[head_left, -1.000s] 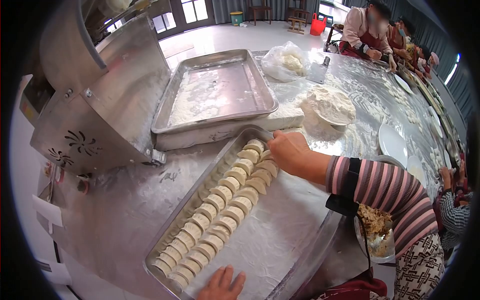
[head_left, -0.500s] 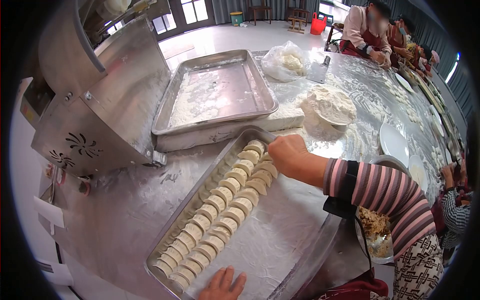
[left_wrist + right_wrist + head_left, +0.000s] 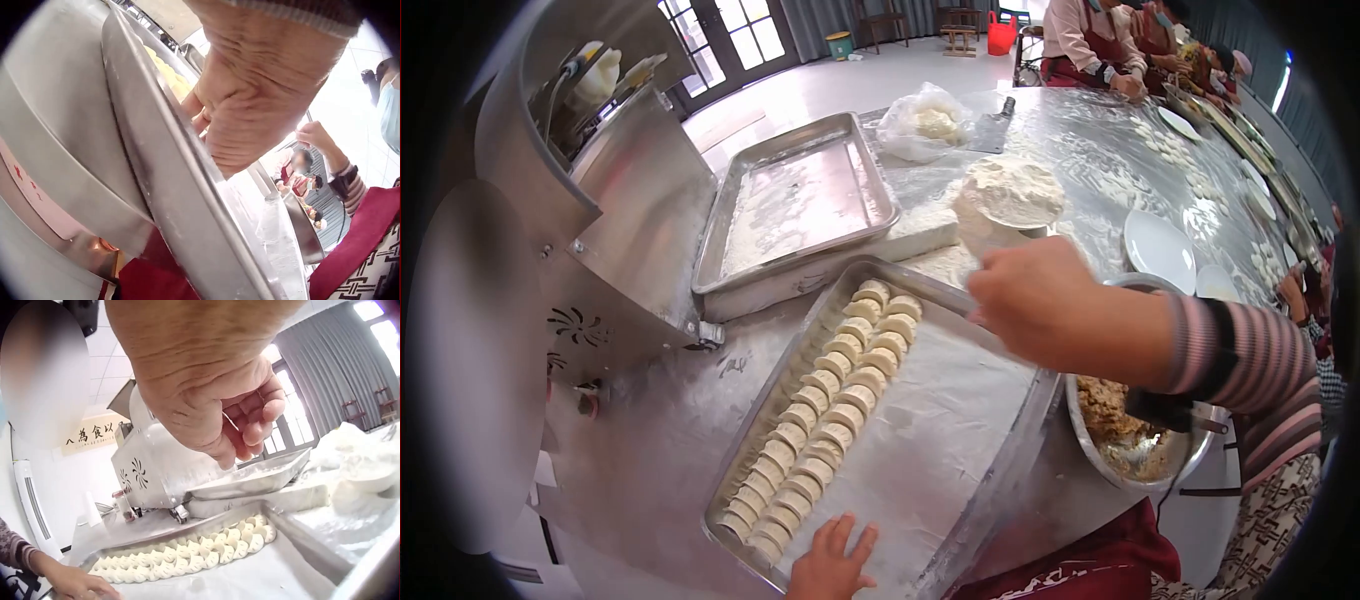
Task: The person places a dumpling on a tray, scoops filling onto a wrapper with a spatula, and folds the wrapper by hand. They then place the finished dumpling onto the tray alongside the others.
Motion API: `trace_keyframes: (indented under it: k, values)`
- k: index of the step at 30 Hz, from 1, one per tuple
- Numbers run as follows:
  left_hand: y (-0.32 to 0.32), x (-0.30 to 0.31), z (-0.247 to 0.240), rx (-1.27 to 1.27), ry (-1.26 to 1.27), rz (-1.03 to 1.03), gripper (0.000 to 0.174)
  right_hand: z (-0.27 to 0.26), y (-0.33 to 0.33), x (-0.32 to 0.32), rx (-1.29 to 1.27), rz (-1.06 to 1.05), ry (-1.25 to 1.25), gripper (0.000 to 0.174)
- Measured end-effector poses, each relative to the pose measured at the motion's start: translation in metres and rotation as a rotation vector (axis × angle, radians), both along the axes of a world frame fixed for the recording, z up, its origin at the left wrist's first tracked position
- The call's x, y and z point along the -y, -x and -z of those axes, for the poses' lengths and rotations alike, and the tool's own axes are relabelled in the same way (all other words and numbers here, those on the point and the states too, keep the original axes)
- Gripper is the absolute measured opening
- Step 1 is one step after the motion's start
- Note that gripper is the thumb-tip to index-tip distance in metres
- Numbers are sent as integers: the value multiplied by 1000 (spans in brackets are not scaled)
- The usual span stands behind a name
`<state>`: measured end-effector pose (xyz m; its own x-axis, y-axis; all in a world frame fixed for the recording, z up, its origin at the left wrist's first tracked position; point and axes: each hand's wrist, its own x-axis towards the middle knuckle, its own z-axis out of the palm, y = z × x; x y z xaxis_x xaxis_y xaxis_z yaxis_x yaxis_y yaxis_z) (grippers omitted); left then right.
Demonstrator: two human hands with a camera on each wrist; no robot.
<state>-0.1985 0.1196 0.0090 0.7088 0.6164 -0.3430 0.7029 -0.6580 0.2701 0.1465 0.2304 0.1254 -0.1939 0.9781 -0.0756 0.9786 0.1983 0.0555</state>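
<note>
A long metal tray [image 3: 762, 420] lined with white paper holds two rows of raw dumplings [image 3: 830, 400] along its left side. My left hand [image 3: 830, 560] rests flat on the paper at the tray's near end, fingers spread; the left wrist view shows this hand [image 3: 244, 106] lying over the tray rim [image 3: 162, 162]. My right hand [image 3: 1040, 305] hovers above the tray's far right edge, clear of the dumplings. In the right wrist view its fingers [image 3: 250, 425] hang loosely curled with nothing in them, above the dumplings [image 3: 187, 553].
A floured second tray [image 3: 800, 200] sits behind, beside a steel machine [image 3: 600, 230]. A flour heap [image 3: 1010, 190], a bag of dough [image 3: 925, 125], a white plate [image 3: 1158, 248] and a bowl of filling [image 3: 1130, 440] lie to the right. People [image 3: 1090, 40] work at the table's far end.
My right hand has lifted off the far end of the dumpling rows and drawn back to the right, empty. The left hand stays on the tray's near end.
</note>
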Motion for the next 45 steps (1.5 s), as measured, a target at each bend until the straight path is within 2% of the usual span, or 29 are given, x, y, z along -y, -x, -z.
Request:
trace_keyframes:
  k: [1, 3, 5, 7, 9, 11, 13, 14, 16, 19, 22, 25, 26, 27, 29, 30, 31, 34, 36, 40, 42, 43, 44, 45]
  values:
    - [0, 1, 0, -3, -2, -9, 83, -16, -12, 20, 30, 18, 21, 5]
    - [-4, 3, 1, -9, -6, -14, 83, -38, -43, 71, -86, -37, -122, 10]
    - [-7, 6, -1, -36, -25, -33, 83, -52, -70, 117, -220, -2, -171, 14]
    - [-14, 9, -4, -62, -14, -47, 82, -59, -92, 164, -286, 157, -208, 14]
    - [-19, 10, -5, -102, -6, -70, 80, -45, -117, 209, -432, 270, -285, 14]
    - [-22, 8, 0, -163, -14, -28, 83, -20, -143, 248, -466, 321, -400, 16]
    - [-32, 11, -5, -195, -26, -43, 81, 15, -161, 276, -384, 300, -628, 19]
    - [-36, 13, -8, -197, -34, -49, 79, 33, -167, 290, -420, 301, -619, 19]
    - [-40, 14, -6, -230, -51, -61, 79, 66, -178, 310, -771, 500, -550, 26]
    - [-48, 16, -4, -272, -53, -104, 79, 95, -193, 323, -997, 580, -434, 30]
    - [-54, 17, -4, -304, -45, -148, 79, 105, -200, 326, -1037, 547, -473, 32]
    - [-39, 19, 13, -286, -123, -131, 81, 114, -204, 331, -1074, 480, -581, 14]
    - [-33, 21, 17, -271, -155, -107, 80, 110, -210, 336, -1064, 474, -512, 8]
    - [-29, 21, 19, -238, -177, -61, 80, 110, -211, 337, -1022, 444, -550, 7]
    - [-38, 21, 17, -192, -94, -200, 86, 100, -214, 345, -1067, 423, -452, 6]
    - [-54, 23, 2, -256, -83, -201, 71, 94, -214, 349, -1095, 407, -411, 5]
    - [-25, 25, 25, -177, -151, -155, 77, 97, -214, 357, -1116, 397, -423, 6]
    - [-31, 27, 14, -136, -119, -147, 74, 105, -219, 376, -1103, 391, -438, 6]
    - [-28, 29, 16, -104, -138, -156, 75, 112, -230, 386, -1004, 417, -457, 5]
    - [-54, 39, -5, -110, -214, -214, 61, 128, -281, 374, -884, 805, -736, 8]
    - [-75, 47, -20, -132, -285, -254, 55, 139, -322, 357, -976, 916, -779, 13]
    - [-101, 56, -39, -55, -363, -339, 48, 145, -336, 349, -972, 915, -789, 13]
    - [-118, 65, -48, 25, -440, -428, 42, 149, -348, 337, -851, 816, -800, 15]
    - [-122, 71, -45, 35, -446, -434, 42, 152, -354, 326, -729, 715, -807, 18]
